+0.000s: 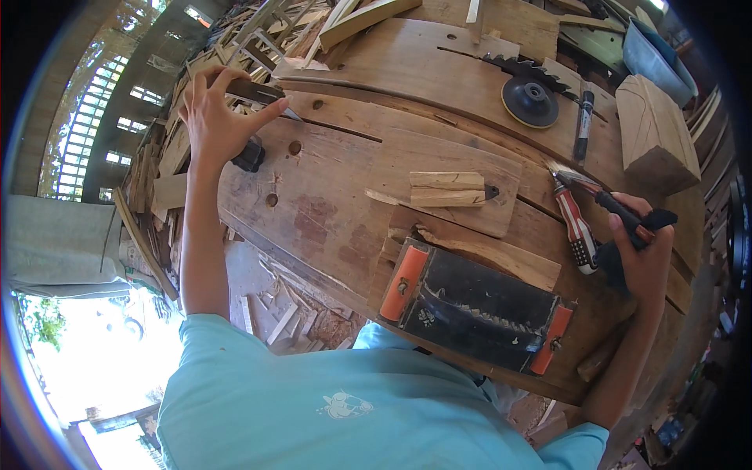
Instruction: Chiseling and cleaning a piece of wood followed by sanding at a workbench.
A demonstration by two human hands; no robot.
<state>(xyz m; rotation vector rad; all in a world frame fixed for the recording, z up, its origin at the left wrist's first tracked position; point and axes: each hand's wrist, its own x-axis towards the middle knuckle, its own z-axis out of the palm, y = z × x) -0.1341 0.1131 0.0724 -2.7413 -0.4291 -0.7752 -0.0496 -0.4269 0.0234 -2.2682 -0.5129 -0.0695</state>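
Note:
My left hand (215, 117) is at the far left of the workbench, fingers curled over a dark, flat-handled tool (262, 92) with a pale pointed tip. A small black object (250, 156) sits by that wrist. At the right, my right hand (648, 249) closes around a slim tool (615, 205) with a dark handle and reddish parts; its kind is unclear. Beside it lies a red, white and black tool handle (576, 231). A short wood piece (446, 189) rests on a flat board (501, 176) between my hands. Nearer me is a black curved plate with orange ends (479, 317).
A rough-edged wood strip (501, 258) lies behind the black plate. Farther back are a round black pad (530, 100), a toothed blade (526, 73) and a marker (583, 129). A large wood block (654, 129) and blue basin (650, 59) stand at right. Scraps (286, 313) litter the floor.

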